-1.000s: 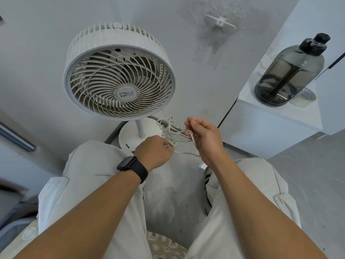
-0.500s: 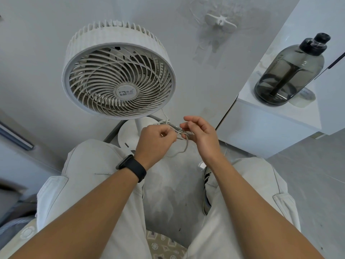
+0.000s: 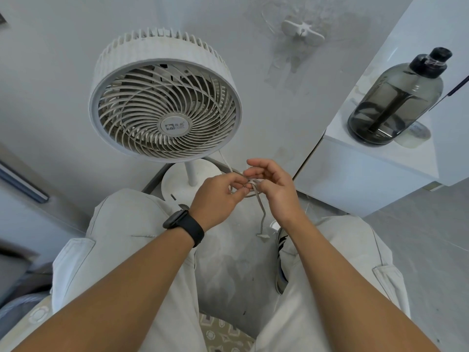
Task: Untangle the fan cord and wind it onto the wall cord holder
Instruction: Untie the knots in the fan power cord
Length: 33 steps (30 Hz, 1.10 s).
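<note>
While our left hand (image 3: 215, 196) pinches the tangled fan cord (image 3: 250, 186) from one side, our right hand (image 3: 275, 189) pinches the same knot from the other, fingers curled, just in front of the pedestal fan (image 3: 165, 97) base. One cord end hangs down between our knees. High on the wall sits the white cord holder (image 3: 302, 33), bare.
</note>
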Available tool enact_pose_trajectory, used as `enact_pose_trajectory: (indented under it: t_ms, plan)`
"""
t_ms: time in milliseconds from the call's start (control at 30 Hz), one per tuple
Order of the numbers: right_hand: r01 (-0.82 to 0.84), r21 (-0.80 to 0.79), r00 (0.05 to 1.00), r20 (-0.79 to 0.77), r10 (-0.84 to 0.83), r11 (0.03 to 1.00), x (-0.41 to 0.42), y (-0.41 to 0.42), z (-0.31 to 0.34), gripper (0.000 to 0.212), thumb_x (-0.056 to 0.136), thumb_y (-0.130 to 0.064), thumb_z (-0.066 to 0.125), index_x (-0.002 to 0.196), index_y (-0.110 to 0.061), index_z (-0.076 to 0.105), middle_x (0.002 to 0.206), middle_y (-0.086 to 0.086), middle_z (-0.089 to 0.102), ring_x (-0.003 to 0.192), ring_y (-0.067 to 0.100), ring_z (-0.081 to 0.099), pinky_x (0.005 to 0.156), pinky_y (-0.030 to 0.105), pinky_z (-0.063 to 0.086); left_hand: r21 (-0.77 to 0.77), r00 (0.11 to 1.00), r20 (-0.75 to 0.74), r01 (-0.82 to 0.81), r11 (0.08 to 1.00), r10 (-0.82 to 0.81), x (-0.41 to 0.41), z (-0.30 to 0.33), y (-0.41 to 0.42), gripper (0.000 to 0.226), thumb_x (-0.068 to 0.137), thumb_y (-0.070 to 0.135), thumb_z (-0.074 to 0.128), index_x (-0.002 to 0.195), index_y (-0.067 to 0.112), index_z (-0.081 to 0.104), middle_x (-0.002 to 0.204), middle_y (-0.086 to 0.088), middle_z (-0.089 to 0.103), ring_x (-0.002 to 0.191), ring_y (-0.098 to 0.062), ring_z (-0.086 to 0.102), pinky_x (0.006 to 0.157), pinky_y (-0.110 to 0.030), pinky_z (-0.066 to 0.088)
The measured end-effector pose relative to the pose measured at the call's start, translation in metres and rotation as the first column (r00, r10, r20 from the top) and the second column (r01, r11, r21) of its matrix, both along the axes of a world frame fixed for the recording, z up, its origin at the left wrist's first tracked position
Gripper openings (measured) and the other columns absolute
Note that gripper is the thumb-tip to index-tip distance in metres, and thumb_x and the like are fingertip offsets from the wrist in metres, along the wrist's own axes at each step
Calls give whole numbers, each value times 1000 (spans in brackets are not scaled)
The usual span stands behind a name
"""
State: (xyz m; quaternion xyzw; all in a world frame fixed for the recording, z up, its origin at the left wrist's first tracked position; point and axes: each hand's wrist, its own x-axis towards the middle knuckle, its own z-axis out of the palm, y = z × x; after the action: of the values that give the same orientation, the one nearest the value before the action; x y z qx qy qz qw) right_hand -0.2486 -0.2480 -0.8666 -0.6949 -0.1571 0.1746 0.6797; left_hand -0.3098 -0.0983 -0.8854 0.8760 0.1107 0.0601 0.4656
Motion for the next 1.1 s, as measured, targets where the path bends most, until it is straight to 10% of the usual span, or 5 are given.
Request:
enact_pose_trajectory:
  t_ms: [367,533,733,1100]
  plan:
    - [29,-229,940,337,52,973,-10,5,-3,57,72,1,56,124,-22,66,119,-15,55,119,11,56,101,30,51,-185,988,-16,-156,970,156,1,1,-3,10,97,27,67,107,28,66,85,8,67,81,-6,64,68,-19,41]
    - [138,-304,900,435,8,943,-4,3,-9,43,87,2,68,122,-22,66,114,-8,56,110,5,55,90,10,45,-322,957,33,-262,910,288,4,1,2,18,97,20,62,110,32,62,86,3,65,76,-17,67,70,-33,53]
    - [178,-329,936,347,-57,927,-2,6,-16,12,98,-19,69,110,-19,71,96,-8,66,86,1,60,75,10,44,-361,975,48,-187,914,218,4,7,-3,20,101,14,59,115,26,64,83,4,62,58,-4,62,57,-15,50]
    - [34,-125,998,59,-27,992,0,5,-9,14,95,-14,72,106,-24,73,73,3,55,70,13,49,67,21,43,-337,980,15,-180,924,197,2,6,0,11,104,18,54,111,25,61,90,-1,67,60,-9,66,54,-27,51]
